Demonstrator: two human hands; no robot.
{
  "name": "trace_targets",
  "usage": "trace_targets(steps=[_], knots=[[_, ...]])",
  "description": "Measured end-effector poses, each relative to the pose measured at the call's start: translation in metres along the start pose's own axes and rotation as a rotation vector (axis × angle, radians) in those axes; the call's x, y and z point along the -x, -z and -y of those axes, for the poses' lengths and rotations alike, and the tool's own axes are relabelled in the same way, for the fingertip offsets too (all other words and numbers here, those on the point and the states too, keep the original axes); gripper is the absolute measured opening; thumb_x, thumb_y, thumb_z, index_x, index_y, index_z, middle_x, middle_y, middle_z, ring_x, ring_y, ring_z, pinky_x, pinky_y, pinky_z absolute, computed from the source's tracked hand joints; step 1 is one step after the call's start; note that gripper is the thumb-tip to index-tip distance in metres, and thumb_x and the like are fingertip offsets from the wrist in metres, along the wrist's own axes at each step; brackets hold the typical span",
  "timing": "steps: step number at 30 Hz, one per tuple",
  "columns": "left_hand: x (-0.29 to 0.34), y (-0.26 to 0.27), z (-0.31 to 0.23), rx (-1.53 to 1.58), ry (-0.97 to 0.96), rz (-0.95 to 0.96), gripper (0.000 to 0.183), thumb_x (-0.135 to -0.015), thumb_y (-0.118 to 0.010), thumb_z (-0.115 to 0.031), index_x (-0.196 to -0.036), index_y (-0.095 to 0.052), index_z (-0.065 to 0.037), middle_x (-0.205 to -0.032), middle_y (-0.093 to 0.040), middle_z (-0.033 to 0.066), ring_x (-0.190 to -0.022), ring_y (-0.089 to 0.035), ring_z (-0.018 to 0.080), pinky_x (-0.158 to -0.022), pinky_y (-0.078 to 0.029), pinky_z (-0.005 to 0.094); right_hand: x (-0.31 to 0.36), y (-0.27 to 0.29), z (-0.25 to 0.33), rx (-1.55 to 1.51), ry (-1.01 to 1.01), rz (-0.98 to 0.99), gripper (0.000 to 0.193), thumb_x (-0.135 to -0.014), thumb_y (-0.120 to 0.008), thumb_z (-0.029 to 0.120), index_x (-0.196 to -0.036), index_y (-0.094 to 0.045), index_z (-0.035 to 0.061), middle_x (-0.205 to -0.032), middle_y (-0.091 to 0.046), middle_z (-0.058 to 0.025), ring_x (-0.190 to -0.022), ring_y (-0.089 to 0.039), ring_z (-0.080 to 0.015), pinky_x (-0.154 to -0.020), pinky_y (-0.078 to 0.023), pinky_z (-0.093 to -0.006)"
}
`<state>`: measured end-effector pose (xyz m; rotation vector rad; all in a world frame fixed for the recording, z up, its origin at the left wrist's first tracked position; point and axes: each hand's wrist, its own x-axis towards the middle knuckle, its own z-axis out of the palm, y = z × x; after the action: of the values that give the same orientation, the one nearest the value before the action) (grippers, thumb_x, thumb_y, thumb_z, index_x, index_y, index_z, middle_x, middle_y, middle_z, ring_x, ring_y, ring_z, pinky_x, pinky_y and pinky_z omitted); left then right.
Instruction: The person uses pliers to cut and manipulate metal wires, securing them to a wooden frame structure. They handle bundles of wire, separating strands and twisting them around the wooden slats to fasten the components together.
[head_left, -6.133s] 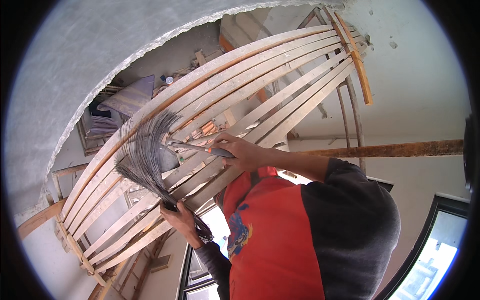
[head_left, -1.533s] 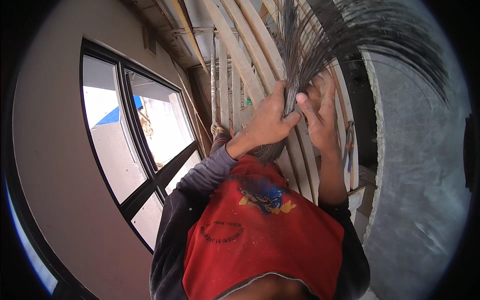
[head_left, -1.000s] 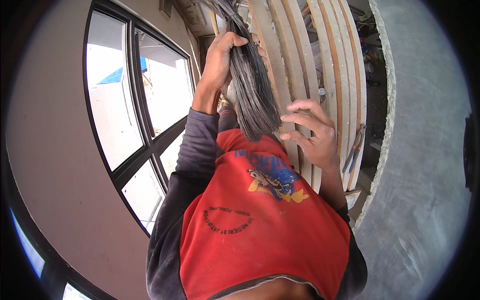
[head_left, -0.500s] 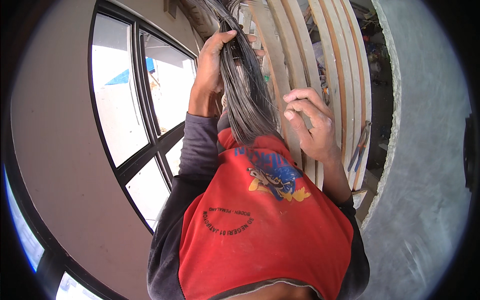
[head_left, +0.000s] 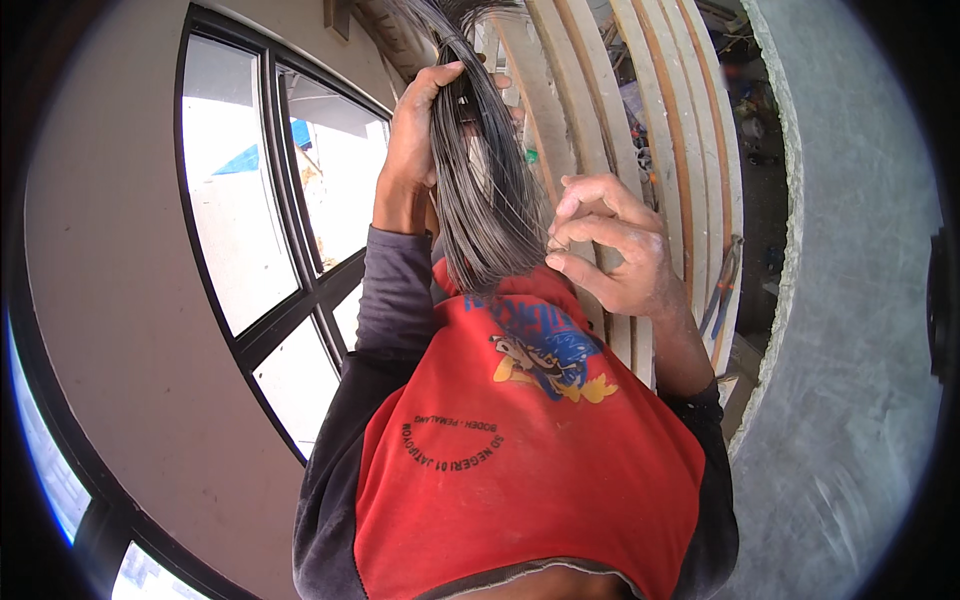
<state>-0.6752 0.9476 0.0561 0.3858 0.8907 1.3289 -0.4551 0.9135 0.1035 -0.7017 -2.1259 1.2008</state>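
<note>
A thick bundle of thin dark tie wire (head_left: 478, 190) hangs in front of my chest, its loose lower ends fanning out over my red shirt. My left hand (head_left: 412, 125) is closed around the upper part of the bundle, with the thumb across its front; some fingertips show on the far side. To the right of the bundle's lower end, my right hand (head_left: 620, 245) has its thumb and forefinger brought together at a fine strand of wire, which runs toward the bundle. The other fingers of that hand are curled.
Long wooden boards (head_left: 590, 110) lie beyond and to the right. On them rest pincers (head_left: 722, 290) with blue and red on the handles. A grey cement surface (head_left: 860, 300) with a rough edge runs along the right. Black-framed windows (head_left: 270, 200) line the left wall.
My right hand has moved slightly left toward the wire, and its thumb and forefinger have closed on a strand. The lower ends of the bundle have shifted a little left.
</note>
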Motion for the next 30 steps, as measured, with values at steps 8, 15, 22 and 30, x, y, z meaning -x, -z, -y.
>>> trace_targets(steps=[8,15,22,30], knots=[[-0.007,0.009,0.002,-0.052,-0.035,0.016,0.046,-0.09,-0.041,-0.031,-0.107,-0.053,0.01,-0.096,-0.063,0.0199,-0.079,-0.066,0.0332,-0.062,-0.06,0.0386,0.0,-0.004,0.003,0.04,-0.036,-0.013,0.008,-0.075,-0.068,0.003,-0.081,-0.065,-0.0016,-0.094,-0.053,-0.0089,-0.082,-0.061,-0.0183,-0.07,-0.052,-0.0285],[-0.012,0.016,0.006,-0.079,-0.06,0.049,0.046,-0.091,-0.04,-0.03,-0.109,-0.053,0.01,-0.096,-0.063,0.0211,-0.08,-0.066,0.034,-0.064,-0.06,0.0385,0.001,-0.005,0.003,0.015,-0.064,0.01,0.01,-0.073,-0.068,0.001,-0.082,-0.066,-0.001,-0.094,-0.054,-0.0089,-0.085,-0.06,-0.0206,-0.087,-0.046,-0.0384],[-0.007,0.011,0.004,-0.043,-0.025,0.031,0.045,-0.09,-0.041,-0.033,-0.103,-0.056,0.008,-0.092,-0.065,0.0171,-0.074,-0.067,0.0295,-0.06,-0.059,0.037,0.001,-0.007,0.001,-0.015,-0.074,-0.06,0.008,-0.073,-0.067,0.003,-0.073,-0.059,0.0007,-0.094,-0.053,-0.0066,-0.075,-0.057,-0.0149,-0.063,-0.046,-0.0268],[-0.005,0.01,0.008,0.004,-0.005,0.002,0.046,-0.089,-0.042,-0.033,-0.105,-0.053,0.008,-0.093,-0.064,0.0172,-0.074,-0.066,0.0294,-0.057,-0.059,0.0373,-0.003,-0.008,0.005,-0.001,-0.038,-0.006,0.012,-0.072,-0.071,0.007,-0.074,-0.061,0.0015,-0.091,-0.054,-0.0065,-0.079,-0.057,-0.0171,-0.068,-0.047,-0.0292]])
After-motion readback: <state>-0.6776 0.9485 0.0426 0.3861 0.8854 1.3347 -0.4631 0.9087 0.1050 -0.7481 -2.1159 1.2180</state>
